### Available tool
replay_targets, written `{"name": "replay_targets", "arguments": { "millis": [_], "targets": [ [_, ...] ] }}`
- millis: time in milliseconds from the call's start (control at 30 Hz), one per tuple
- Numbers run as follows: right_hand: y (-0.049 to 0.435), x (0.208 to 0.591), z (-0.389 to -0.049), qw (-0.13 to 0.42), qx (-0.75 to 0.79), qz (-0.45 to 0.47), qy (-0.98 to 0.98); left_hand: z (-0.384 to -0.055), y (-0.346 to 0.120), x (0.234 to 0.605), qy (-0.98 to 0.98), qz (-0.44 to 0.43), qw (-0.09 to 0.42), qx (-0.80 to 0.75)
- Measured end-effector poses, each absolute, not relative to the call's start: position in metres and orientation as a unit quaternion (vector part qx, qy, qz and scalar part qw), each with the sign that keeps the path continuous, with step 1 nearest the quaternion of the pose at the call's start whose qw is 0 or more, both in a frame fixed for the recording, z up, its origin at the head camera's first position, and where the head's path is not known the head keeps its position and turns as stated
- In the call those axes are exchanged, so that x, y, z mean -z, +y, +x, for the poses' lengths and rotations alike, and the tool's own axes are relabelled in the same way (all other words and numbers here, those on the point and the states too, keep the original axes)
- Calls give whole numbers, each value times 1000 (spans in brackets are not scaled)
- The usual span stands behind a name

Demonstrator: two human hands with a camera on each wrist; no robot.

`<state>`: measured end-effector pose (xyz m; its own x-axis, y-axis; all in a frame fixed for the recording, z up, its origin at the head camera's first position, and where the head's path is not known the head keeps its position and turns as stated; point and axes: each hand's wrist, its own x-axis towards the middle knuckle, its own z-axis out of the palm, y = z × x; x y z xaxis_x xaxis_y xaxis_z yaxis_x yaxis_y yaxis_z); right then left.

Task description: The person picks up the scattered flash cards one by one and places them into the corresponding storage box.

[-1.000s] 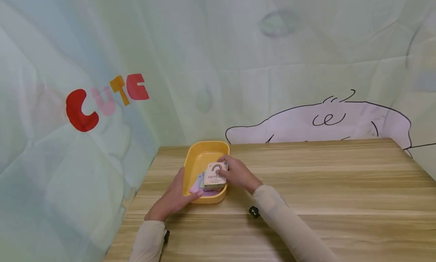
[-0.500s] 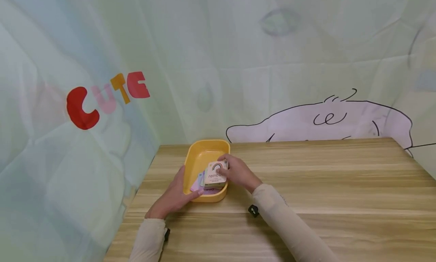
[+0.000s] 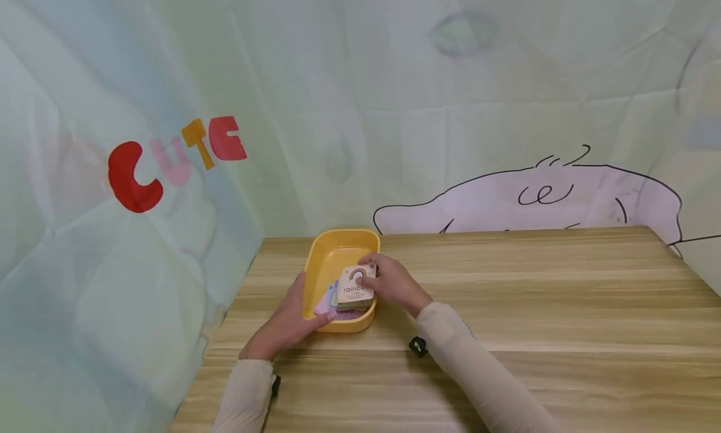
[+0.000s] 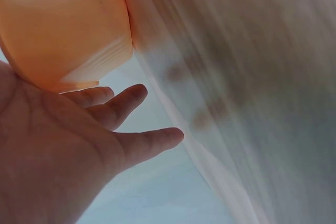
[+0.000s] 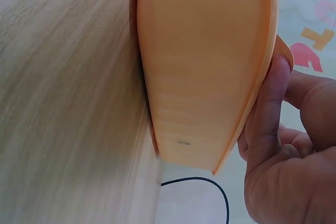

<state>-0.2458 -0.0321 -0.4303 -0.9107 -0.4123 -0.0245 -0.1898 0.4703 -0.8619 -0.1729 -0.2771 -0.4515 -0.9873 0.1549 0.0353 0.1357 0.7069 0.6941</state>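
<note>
A deep yellow plastic tray [image 3: 338, 239] stands on the table, its near end toward me. My left hand [image 3: 287, 326] holds it at the near left corner, thumb over the rim. In the left wrist view, several outstretched fingers [image 4: 121, 108] of that hand show below the tray wall. Inside the tray, my right hand [image 3: 394, 286] pinches a small square stack of cards [image 3: 352, 295] printed with a rainbow and the word "rainbow". Pink, purple and blue printed papers [image 3: 327, 303] lie partly under the stack. The tray wall [image 5: 205, 66] hides the stack in the right wrist view.
The wood-grain table [image 3: 535, 295] stretches right of the tray and toward me. A printed cloth backdrop [image 3: 315, 107] rises behind the far edge and along the left side, with the coloured letters "CUTE" [image 3: 135, 176] on it.
The scene sits slightly higher in the head view. Both hands, the tray and the stack of cards keep their positions relative to one another.
</note>
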Motion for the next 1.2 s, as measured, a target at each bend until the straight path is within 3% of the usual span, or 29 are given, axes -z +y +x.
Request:
{"name": "replay_targets", "arguments": {
  "millis": [1200],
  "targets": [
    [-32,429,-242,115,489,-168,848,-172,-276,451,928,75,14,-364]
  ]
}}
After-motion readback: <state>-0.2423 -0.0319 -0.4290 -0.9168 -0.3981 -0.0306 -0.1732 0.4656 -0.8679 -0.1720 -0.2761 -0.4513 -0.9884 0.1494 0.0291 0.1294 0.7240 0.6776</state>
